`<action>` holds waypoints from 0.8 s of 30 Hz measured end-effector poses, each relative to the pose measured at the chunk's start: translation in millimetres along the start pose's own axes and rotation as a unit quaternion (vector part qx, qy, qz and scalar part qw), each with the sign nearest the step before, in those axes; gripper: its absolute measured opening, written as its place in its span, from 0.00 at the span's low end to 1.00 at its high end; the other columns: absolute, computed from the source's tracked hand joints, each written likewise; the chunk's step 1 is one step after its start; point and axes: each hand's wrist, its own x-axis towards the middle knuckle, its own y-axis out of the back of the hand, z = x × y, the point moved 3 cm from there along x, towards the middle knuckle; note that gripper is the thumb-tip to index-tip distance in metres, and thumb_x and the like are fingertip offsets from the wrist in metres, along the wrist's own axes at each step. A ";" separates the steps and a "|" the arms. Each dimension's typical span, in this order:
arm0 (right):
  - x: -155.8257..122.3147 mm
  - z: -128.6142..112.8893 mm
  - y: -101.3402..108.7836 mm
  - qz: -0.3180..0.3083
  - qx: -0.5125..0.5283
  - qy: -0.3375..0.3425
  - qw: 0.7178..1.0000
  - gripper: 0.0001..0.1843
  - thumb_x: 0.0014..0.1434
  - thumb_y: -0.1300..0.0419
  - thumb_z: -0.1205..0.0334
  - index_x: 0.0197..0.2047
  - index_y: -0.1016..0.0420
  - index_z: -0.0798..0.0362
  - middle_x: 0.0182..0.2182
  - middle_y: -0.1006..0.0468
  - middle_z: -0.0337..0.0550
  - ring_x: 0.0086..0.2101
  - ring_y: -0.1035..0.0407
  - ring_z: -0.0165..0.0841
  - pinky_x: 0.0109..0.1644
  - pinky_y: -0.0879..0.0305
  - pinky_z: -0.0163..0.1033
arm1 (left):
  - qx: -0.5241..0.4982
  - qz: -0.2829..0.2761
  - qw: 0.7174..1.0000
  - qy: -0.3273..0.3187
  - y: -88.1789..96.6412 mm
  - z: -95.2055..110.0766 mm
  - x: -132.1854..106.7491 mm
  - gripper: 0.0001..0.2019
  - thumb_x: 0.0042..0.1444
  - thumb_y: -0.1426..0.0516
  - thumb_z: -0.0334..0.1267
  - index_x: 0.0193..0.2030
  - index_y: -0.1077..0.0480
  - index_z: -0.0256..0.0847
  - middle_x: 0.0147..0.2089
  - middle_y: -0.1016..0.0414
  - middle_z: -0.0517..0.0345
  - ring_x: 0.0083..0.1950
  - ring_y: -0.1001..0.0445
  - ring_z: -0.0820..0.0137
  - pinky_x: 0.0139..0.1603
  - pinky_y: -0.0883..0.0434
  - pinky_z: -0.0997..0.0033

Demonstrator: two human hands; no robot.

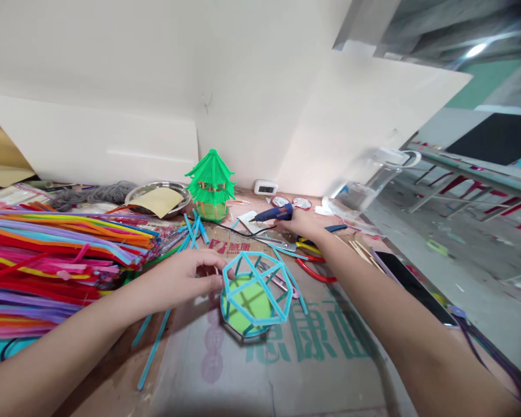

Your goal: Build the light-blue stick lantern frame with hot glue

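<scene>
My left hand [208, 272] pinches the left edge of a light-blue octagonal frame [260, 320], built of thin fuzzy pipe-cleaner strips with a bright green disc [247, 304] as its base. The frame is tilted above a printed cardboard sheet. Farther back, my right hand [301, 223] is closed around a dark blue pen-shaped glue gun [282, 212], its dark narrow tip pointing left over a small white card [249, 223]. A black cord [238, 233] lies below the tip. Behind my hands stands a green tiered pagoda model [212, 185] with a pointed roof.
Bundles of coloured pipe cleaners [61, 249] fill the left side. At the back are a metal plate [132, 194], a small digital clock [265, 187] and glasses [301, 202]. Red-handled pliers [315, 272], a phone [412, 286] and a clear water bottle [364, 185] lie to the right.
</scene>
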 end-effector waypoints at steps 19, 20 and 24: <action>-127.3 -39.8 60.9 0.018 0.247 0.184 0.951 0.25 0.56 0.41 0.36 0.36 0.21 0.50 0.32 0.19 0.46 0.34 0.25 0.40 0.38 0.29 0.44 | 0.054 0.160 0.983 -0.069 3.8 20.7 -9.7 0.11 0.60 0.45 0.40 0.38 0.20 0.44 0.42 0.21 0.55 0.47 0.26 0.64 0.52 0.32 0.68; -135.5 -41.2 59.7 0.005 0.241 0.207 0.948 0.26 0.55 0.42 0.33 0.35 0.21 0.49 0.33 0.20 0.46 0.34 0.25 0.41 0.39 0.29 0.44 | 0.053 0.161 0.983 -0.069 3.4 21.5 -10.0 0.11 0.60 0.45 0.40 0.38 0.20 0.44 0.42 0.20 0.55 0.48 0.25 0.63 0.53 0.32 0.67; -159.3 -54.3 57.2 -0.021 0.221 0.284 0.933 0.27 0.54 0.44 0.30 0.32 0.21 0.46 0.27 0.22 0.42 0.31 0.27 0.37 0.35 0.30 0.41 | 0.034 0.158 0.985 -0.062 0.5 20.3 -9.0 0.10 0.58 0.42 0.43 0.35 0.21 0.44 0.39 0.19 0.56 0.47 0.25 0.62 0.54 0.32 0.66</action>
